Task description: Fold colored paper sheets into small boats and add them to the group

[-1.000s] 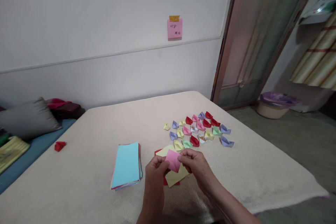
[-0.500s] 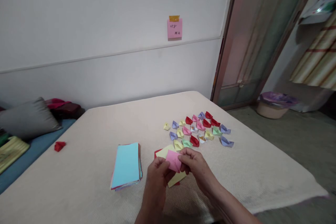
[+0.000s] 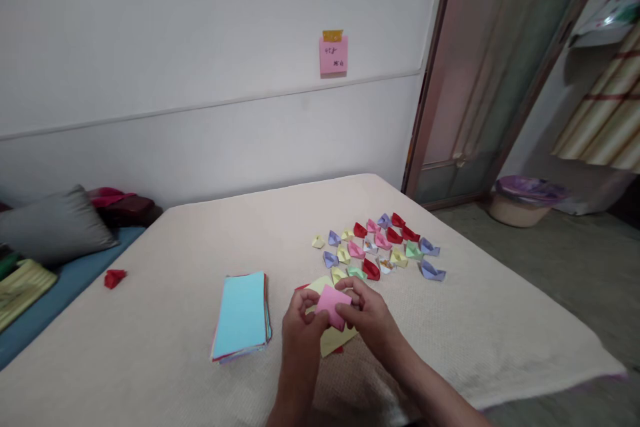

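Observation:
A small pink folded paper (image 3: 331, 300), roughly square and tilted, is held up between my two hands. My left hand (image 3: 304, 323) pinches its left and lower edge, thumb on the front. My right hand (image 3: 369, 312) grips the right side, with its thumb lying on the paper's face and fingers behind. Beneath the hands, pale yellow sheets (image 3: 336, 341) lie over red paper, partly covered. Just beyond, several small folded paper boats (image 3: 371, 269) in red, pink, yellow, green, purple and white stand in loose rows.
A paper stack with a light blue top sheet (image 3: 241, 315) lies left of my hands on the bed cover (image 3: 175, 333). A red folded paper (image 3: 115, 278) sits far left, near a grey pillow (image 3: 55, 227). A pink note (image 3: 333, 57) is taped to the wall. A lined bin (image 3: 520, 207) stands on the floor.
My right hand has shifted its grip, its thumb now farther onto the face of the pink paper. My left fingers have spread up along the left side, and the paper has turned slightly.

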The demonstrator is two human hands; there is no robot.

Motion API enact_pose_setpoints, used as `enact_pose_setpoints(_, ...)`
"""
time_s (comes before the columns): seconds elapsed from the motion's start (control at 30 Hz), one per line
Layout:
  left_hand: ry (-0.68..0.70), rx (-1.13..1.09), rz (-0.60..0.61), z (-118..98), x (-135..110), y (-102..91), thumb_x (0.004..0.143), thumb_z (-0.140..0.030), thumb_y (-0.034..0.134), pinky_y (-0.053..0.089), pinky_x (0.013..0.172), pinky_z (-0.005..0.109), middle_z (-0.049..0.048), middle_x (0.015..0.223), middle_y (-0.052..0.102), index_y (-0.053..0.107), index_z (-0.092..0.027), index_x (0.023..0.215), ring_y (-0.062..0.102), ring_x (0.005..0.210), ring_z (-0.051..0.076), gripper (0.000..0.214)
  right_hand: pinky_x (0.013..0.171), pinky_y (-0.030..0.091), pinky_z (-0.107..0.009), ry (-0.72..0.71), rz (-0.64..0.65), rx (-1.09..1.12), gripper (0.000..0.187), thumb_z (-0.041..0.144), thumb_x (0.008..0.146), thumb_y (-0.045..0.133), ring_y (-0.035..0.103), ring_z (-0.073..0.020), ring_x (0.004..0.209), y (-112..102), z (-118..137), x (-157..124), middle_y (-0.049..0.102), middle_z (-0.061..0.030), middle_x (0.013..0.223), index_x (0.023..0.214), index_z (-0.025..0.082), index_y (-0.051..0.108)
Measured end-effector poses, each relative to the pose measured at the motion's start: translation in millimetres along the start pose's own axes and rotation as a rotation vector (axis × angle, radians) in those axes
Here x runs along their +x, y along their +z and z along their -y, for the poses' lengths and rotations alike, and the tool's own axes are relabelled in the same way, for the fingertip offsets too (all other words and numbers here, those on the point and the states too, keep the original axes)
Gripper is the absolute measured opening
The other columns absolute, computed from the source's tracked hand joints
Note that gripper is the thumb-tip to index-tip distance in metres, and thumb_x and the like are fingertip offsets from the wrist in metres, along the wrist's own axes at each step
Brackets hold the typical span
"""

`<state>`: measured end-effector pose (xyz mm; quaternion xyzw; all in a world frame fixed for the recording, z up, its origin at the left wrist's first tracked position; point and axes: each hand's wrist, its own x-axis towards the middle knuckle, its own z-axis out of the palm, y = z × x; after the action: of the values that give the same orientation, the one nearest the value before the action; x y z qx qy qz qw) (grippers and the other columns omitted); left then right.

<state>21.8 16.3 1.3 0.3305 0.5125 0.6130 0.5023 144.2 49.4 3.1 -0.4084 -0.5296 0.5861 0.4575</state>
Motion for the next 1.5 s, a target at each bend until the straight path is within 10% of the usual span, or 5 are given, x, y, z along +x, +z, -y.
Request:
enact_pose_setpoints(0.4,-0.091,-0.131,0.175,-7,-8,-1.5,0.061,-0.014,0.067,0.046,0.052,0.025,0.0003,0.065,0.069,0.059,-0.018,0.091,0.059,0.049,0.013,0.031,0.044,0.030,-0.021,0.003,-0.050,0.049,0.027,0.021,0.066,0.062,0.042,-0.0085,0.043,-5,6,0,0.047,0.0092,0.048,0.092,0.017,0.059)
enact_pose_setpoints(0.67,-0.028,-0.087,0.137,3,-5,-0.3,0.056,-0.013,0.067,0.043,0.051,0.022,0.0013,0.064,0.069,0.061,-0.017,0.092,0.059,0.050,0.012,0.036,0.044,0.030,-0.022,-0.004,-0.055,0.047,0.029,0.022,0.065,0.063,0.042,-0.0090,0.042,-7,4,1,0.044,0.0092,0.045,0.092,0.015,0.065)
enact_pose_setpoints(0.9,0.205,0.079,0.013,8,-1,-5.4,0.059,-0.017,0.069,0.049,0.064,0.024,0.0081,0.115,0.060,0.064,-0.017,0.070,0.065,0.080,0.017,0.012,0.044,0.027,-0.022,0.046,-0.090,0.063,0.019,0.024,0.067,0.062,0.040,-0.0089,0.042,-6,4,0,0.044,0.0087,0.044,0.085,0.015,0.064)
enact_pose_setpoints(1.5,0.234,0.230,-0.024,-19,-12,-3.3,0.070,-0.024,0.069,0.044,0.086,0.032,0.0081,0.098,0.066,0.071,-0.018,0.065,0.059,0.100,0.025,0.008,0.050,0.032,-0.023,0.007,0.035,0.000,0.009,0.022,0.066,0.058,0.040,-0.0120,0.052,-8,13,-4,0.049,0.0049,0.052,0.074,0.018,0.059)
